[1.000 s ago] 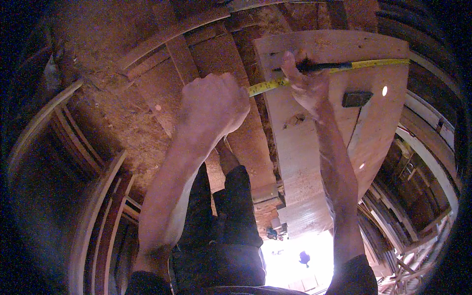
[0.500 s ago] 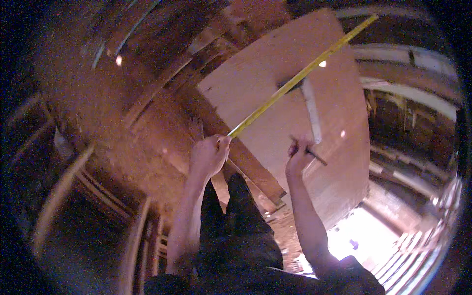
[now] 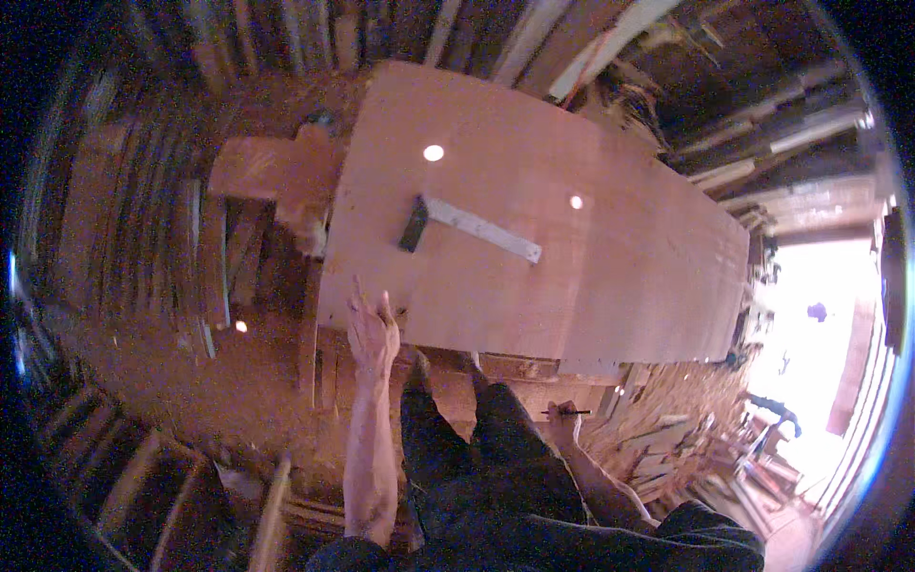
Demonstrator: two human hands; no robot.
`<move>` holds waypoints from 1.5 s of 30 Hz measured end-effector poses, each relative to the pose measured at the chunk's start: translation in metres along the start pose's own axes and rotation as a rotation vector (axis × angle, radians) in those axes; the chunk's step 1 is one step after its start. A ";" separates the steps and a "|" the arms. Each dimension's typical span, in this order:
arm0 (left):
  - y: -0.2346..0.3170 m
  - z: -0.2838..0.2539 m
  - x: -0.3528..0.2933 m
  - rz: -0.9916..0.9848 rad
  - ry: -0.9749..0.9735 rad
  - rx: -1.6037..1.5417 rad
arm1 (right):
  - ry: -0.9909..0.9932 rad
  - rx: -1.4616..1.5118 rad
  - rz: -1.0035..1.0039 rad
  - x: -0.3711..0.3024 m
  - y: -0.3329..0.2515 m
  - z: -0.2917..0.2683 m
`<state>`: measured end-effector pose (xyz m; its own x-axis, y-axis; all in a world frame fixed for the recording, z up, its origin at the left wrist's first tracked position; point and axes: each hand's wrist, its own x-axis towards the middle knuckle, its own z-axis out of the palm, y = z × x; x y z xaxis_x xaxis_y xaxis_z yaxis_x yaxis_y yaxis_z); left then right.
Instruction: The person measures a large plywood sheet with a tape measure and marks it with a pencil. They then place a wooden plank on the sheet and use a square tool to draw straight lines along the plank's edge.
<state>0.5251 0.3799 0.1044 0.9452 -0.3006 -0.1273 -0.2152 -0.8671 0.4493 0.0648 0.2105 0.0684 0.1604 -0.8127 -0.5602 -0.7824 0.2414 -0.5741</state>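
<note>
Pretty dim workshop, timber (image 3: 815,138) stacked around, 1 big board (image 3: 658,276) laid out. A thin dark pen-like stick (image 3: 579,412) is gripped in the right hand (image 3: 563,426), near side of the board; probably light, stiff, a bit snappable, best pinched mid-shaft. The left hand (image 3: 374,336) is spread, nothing held, by the board's near left corner.
</note>
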 end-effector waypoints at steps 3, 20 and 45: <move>0.076 -0.013 0.061 0.036 -0.025 0.052 | 0.038 -0.076 -0.056 -0.019 0.026 -0.009; 0.136 0.122 0.101 0.730 -0.007 0.180 | 0.011 0.188 0.056 -0.041 0.089 -0.061; 0.040 0.121 -0.025 0.420 -0.989 -0.094 | 0.652 0.237 0.564 -0.205 0.117 -0.113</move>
<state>0.4631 0.3049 0.0183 0.1736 -0.7915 -0.5860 -0.4169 -0.5982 0.6844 -0.1274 0.3455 0.1834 -0.6408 -0.6628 -0.3874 -0.4852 0.7408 -0.4646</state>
